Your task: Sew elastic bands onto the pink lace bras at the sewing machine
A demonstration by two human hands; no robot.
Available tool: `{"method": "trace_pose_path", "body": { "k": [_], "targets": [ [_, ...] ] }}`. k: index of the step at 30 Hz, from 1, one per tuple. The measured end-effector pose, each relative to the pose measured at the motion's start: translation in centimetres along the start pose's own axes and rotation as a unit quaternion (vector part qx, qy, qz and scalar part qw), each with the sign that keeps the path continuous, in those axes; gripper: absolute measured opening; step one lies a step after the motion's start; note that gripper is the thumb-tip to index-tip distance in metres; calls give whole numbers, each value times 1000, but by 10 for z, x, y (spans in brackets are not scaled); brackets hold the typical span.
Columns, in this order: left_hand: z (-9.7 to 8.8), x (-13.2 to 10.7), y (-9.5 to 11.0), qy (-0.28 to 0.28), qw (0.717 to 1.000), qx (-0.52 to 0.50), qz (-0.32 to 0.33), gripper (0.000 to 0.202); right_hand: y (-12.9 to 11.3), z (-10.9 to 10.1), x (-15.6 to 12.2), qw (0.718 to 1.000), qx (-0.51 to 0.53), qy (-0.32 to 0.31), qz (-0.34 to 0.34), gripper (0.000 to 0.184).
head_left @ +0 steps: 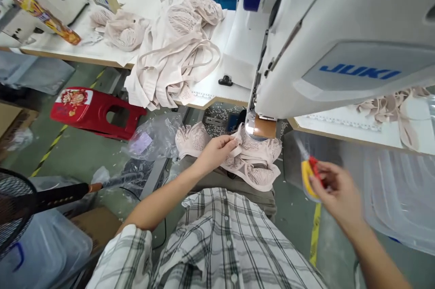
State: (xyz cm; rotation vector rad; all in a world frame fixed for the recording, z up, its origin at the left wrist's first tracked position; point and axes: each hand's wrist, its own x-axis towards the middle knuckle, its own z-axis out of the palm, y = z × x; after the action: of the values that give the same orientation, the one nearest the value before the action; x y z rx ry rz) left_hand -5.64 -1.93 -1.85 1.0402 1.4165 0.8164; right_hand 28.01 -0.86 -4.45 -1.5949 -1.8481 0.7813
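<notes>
My left hand (217, 153) pinches a strip of a pale pink lace bra (260, 175) between thumb and fingertips. The bra lies across my lap, below the head of a white JUKI sewing machine (340, 53), and one cup (193, 138) shows left of my hand. Off to the right, my right hand (336, 189) is closed around scissors (307, 173) with red and yellow handles. Their blades point up and away from me, smeared by motion, so I cannot tell if they are apart. The scissors do not touch the bra.
A heap of pale bras (176, 49) hangs over the table's front edge. Beige straps (390, 110) lie on the right-hand table. A drink bottle (41, 12) rests at the far left. Below are a red stool (97, 110), plastic bags (156, 137) and clear tubs (401, 194).
</notes>
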Motion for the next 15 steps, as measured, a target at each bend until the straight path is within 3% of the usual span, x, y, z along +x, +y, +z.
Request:
{"method": "trace_pose_path", "body": {
  "k": [3,6,15],
  "targets": [
    [3,-1,6,-1,1000,18,1,33,-37,27,-24,989,-47,-63,-127,29],
    [6,-3,12,4,999,49,3,35,-58,44,-18,973,-71,-68,-208,32],
    [8,-7,15,-16,997,63,47,28,-72,77,7,972,-67,-56,-220,33]
  ]
}}
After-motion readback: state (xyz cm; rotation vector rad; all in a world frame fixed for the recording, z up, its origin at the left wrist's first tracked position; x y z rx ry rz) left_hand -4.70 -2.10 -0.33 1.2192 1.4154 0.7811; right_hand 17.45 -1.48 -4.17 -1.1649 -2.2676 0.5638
